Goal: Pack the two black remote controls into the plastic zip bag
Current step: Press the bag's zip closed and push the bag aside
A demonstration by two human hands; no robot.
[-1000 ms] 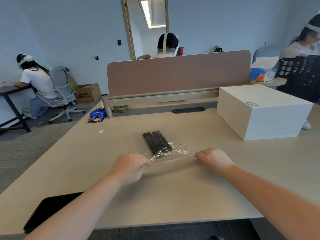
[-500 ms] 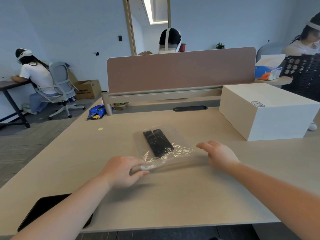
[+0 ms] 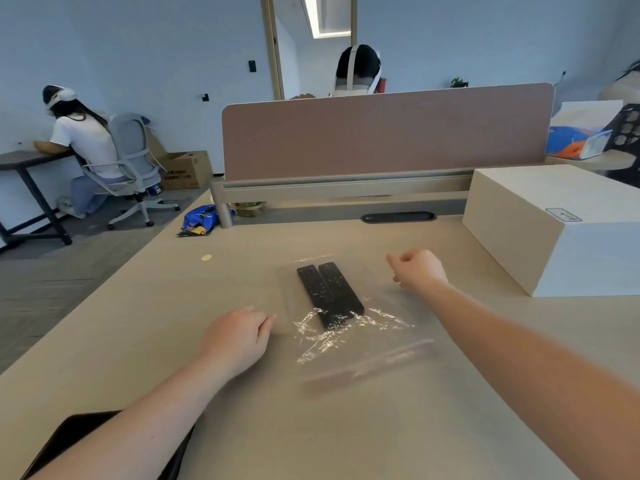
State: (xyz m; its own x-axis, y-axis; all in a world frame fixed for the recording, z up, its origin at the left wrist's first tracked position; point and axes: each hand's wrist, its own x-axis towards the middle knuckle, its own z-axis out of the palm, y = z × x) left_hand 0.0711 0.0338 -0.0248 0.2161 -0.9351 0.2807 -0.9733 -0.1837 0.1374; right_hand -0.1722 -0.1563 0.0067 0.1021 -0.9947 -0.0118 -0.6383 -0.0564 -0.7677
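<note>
Two black remote controls (image 3: 329,294) lie side by side inside a clear plastic zip bag (image 3: 360,341) flat on the beige desk (image 3: 138,327). The bag's zip strip runs along its near edge, towards me. My left hand (image 3: 239,336) rests on the desk just left of the bag, fingers loosely curled, holding nothing. My right hand (image 3: 419,271) hovers to the right of the remotes, past the bag's far right corner, fingers curled in a loose fist with nothing in it.
A large white box (image 3: 554,230) stands at the right. A brown divider panel (image 3: 384,133) closes the desk's far side. A black tablet (image 3: 79,438) lies at the near left edge, under my forearm. A small yellow dot (image 3: 206,257) is on the desk. People sit beyond.
Both hands have let go of the bag's zip edge. My right hand moved away to the right and farther from me; my left hand drew back left of the bag.
</note>
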